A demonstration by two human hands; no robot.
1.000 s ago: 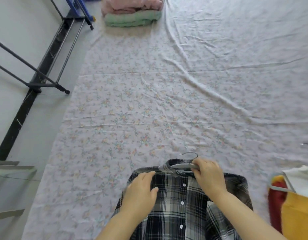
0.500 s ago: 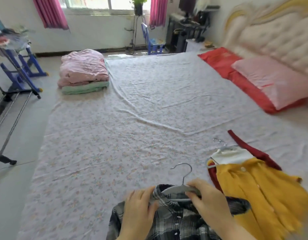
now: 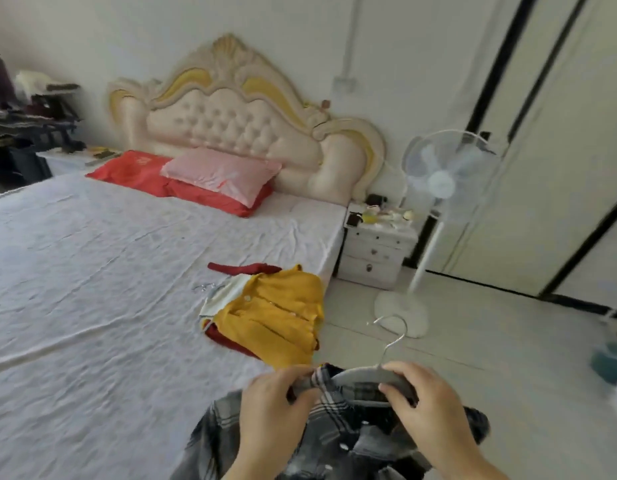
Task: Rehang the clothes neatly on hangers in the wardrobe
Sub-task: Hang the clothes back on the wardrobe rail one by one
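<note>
Mostly filling the view, wide bed under a white sheet. Low at centre, beyond its near corner, plaid shirt held up. On the sheet's right edge, yellow cardigan over red garment. Left hand pinching the collar; right hand curled round the grey hanger inside it.

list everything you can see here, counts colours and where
bed sheet: 1, white, left side
headboard: 1, cream and gold, back wall
pink pillow: 1, pink, on red pillows by headboard
yellow garment: 1, yellow, bed's right edge, over dark red garment
plaid shirt: 1, dark plaid, on hanger, bottom centre
hanger: 1, grey, in shirt's neck
nightstand: 1, white, right of bed
fan: 1, white, beside nightstand
left hand: pinches shirt collar
right hand: grips hanger
</note>
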